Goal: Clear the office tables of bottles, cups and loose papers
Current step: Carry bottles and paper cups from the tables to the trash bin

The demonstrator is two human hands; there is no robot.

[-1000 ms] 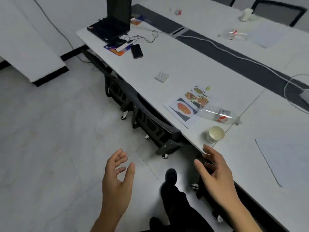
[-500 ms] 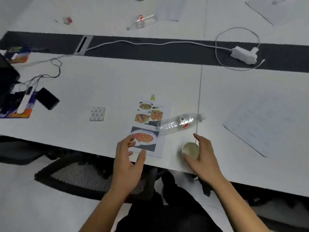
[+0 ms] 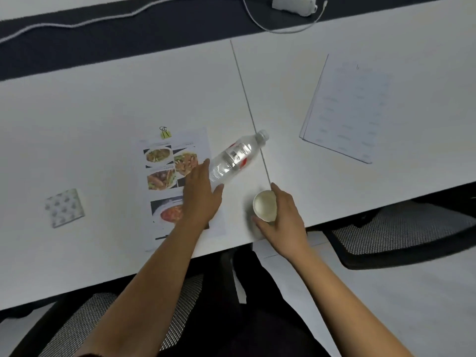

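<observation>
A clear plastic bottle (image 3: 237, 155) with a red and white label lies on its side on the white table (image 3: 103, 112), cap pointing away from me. My left hand (image 3: 201, 199) rests over a printed sheet of food photos (image 3: 164, 161), with fingers and thumb spread on either side of the bottle's base. Near the table's front edge, my right hand (image 3: 286, 217) is wrapped around a small paper cup (image 3: 264, 203). A stack of white papers (image 3: 347, 106) lies to the right.
A yellow binder clip (image 3: 164, 131) sits at the top of the photo sheet. A small patterned square pack (image 3: 64, 207) lies to the left. A white power adapter (image 3: 293, 2) and its cable run along the dark centre strip. Mesh chairs (image 3: 401, 228) stand under the table edge.
I have come up to the table and leaned over it. My left hand reached forward to the bottle's base, and my right hand closed around the paper cup.
</observation>
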